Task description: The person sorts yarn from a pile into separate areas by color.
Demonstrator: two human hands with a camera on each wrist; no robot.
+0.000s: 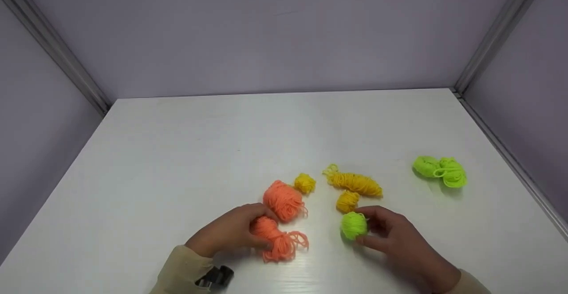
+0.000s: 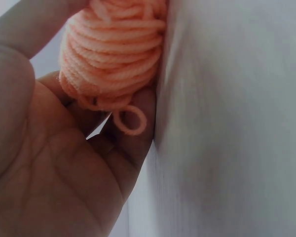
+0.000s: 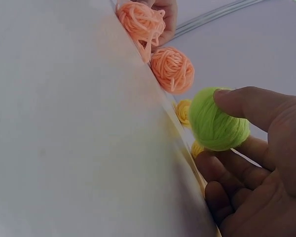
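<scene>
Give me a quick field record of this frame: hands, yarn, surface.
left hand: grips an orange yarn bundle on the table
right hand: pinches a small green yarn ball
second orange bundle: loose, just beyond the held one
yellow yarn: three pieces, long skein, two small clumps
green yarn pile: far right, apart
surface: white table

Beige long sleeves on both arms; black/silver clip-like device [image 1: 215, 278] strapped at L wrist.

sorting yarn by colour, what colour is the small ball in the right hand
Bright lime green. The yarn ball in the right hand shows best in the right wrist view.
</scene>
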